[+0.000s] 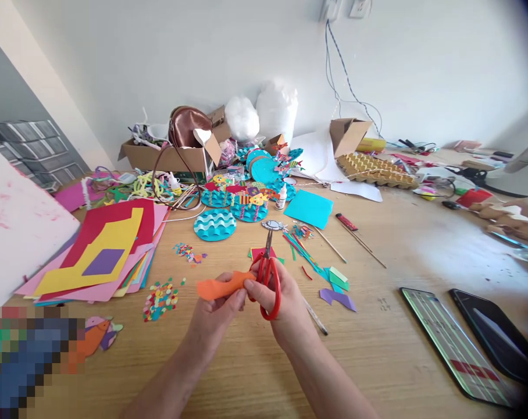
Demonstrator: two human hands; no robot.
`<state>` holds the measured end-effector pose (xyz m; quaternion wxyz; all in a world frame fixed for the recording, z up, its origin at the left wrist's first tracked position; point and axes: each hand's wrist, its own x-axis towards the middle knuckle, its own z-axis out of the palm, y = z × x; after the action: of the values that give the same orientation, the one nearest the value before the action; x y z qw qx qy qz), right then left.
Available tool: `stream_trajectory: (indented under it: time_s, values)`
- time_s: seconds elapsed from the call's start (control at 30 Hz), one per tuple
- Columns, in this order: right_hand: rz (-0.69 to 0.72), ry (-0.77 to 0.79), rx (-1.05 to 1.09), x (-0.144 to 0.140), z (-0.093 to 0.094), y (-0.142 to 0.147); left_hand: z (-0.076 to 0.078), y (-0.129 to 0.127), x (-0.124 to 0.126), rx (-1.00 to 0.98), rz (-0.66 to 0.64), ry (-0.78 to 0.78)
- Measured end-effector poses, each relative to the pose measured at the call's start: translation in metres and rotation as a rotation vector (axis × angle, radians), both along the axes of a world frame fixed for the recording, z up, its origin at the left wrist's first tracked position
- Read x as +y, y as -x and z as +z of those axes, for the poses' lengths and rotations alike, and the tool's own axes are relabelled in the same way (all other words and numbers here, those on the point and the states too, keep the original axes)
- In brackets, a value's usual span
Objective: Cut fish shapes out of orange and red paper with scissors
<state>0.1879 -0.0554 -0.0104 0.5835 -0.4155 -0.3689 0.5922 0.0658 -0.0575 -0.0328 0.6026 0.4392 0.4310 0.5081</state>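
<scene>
Between my hands is a piece of orange paper (220, 287), its left end jutting out past my fingers. My left hand (220, 314) pinches it from below, with the thumb along its edge. Red-handled scissors (270, 291) sit in my right hand (285, 308), blades together and pointing away from me. My right thumb also presses on the right end of the orange paper. Just beyond the blade tips lies a small fish drawing (273, 225) on white paper. Red and green paper scraps (261, 254) lie partly hidden behind the scissors.
Stacked coloured sheets (116, 238) lie at left, near paper dots (161, 299) and cut-out fish (96, 337). Blue wavy discs (214, 224) and a glue bottle (281, 196) stand beyond. A purple scrap (337, 298), a pen (316, 319) and two phones (456, 343) are at right.
</scene>
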Motion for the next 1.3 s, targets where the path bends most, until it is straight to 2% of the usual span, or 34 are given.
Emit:
stream_trajectory:
  time_s: [0.1,0.23,0.5,0.7,0.87,1.07,1.3]
  values:
    - [0.019,-0.002,-0.042,-0.001,0.001,0.0,0.006,0.0,0.003,0.094,0.065,-0.027]
    - [0.051,-0.014,-0.128,0.001,0.0,-0.004,0.012,0.003,0.003,0.139,0.063,-0.035]
    - [0.109,0.012,-0.126,-0.005,0.006,0.001,0.01,0.009,0.005,0.135,0.021,-0.145]
    - [0.274,0.027,-0.314,-0.017,0.009,-0.015,0.026,0.02,0.011,0.032,0.089,-0.039]
    - [0.382,0.058,-0.402,-0.031,0.0,-0.017,0.037,0.019,0.014,0.053,0.113,-0.019]
    - [0.371,0.009,-0.481,-0.035,-0.005,-0.009,0.038,0.012,0.012,0.044,0.121,-0.025]
    - [0.351,0.053,-0.514,-0.031,-0.002,-0.004,0.039,0.01,0.011,0.033,0.097,-0.015]
